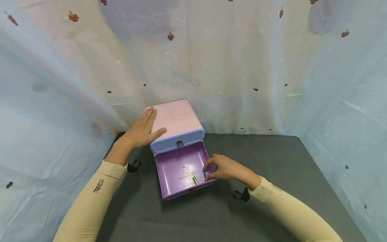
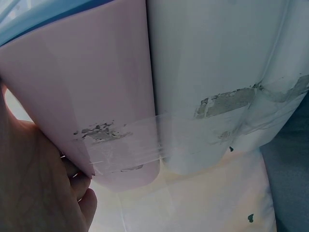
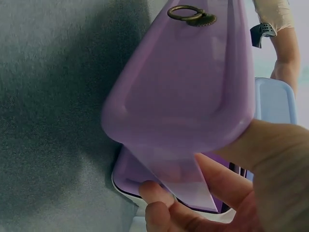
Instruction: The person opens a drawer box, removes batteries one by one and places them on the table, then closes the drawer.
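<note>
A small drawer cabinet has a pink top (image 1: 176,116) and a blue upper drawer (image 1: 193,136), which is closed. Below it, the purple drawer (image 1: 172,168) is pulled out. My left hand (image 1: 140,131) rests flat on the left part of the pink top, thumb spread toward the front. At the drawer's right front corner, my right hand (image 1: 226,167) reaches over the side wall and pinches a green battery (image 1: 205,175) between thumb and forefinger. A second green battery (image 1: 195,180) lies on the drawer floor beside it. In the right wrist view, the drawer front (image 3: 183,82) hides the batteries.
The cabinet stands on a dark grey table (image 1: 251,148), near its back edge. A patterned curtain (image 1: 211,60) hangs behind and at both sides. A ring pull (image 1: 180,144) sticks out from the blue drawer, another ring (image 3: 186,13) from the purple one.
</note>
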The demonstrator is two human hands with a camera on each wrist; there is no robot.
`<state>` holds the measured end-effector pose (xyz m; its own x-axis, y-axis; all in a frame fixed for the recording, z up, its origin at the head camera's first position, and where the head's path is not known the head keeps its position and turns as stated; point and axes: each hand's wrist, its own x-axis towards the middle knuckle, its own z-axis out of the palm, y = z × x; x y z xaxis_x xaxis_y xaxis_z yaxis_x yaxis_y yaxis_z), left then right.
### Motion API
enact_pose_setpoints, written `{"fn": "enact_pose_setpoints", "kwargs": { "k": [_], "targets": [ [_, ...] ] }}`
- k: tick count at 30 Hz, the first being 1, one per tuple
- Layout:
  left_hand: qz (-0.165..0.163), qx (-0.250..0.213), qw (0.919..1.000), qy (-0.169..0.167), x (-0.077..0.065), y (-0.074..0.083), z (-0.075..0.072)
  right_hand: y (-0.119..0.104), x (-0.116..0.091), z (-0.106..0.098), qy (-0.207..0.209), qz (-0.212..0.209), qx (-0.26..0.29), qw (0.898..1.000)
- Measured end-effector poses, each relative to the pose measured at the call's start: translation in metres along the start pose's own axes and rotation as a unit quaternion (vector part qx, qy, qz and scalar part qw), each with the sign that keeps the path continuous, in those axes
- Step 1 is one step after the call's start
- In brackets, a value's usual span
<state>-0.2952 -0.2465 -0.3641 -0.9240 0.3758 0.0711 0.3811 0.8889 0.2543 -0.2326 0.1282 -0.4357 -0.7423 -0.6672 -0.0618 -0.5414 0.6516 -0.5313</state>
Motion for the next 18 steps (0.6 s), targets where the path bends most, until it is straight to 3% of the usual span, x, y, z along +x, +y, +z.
{"fn": "enact_pose_setpoints", "kwargs": {
  "k": [18],
  "targets": [
    [0.001,-0.002,1.0000,-0.002,-0.0006,0.0015,-0.0019,-0.0043,0.0076,0.0021,-0.006,0.041,-0.045,0.998]
  ]
}}
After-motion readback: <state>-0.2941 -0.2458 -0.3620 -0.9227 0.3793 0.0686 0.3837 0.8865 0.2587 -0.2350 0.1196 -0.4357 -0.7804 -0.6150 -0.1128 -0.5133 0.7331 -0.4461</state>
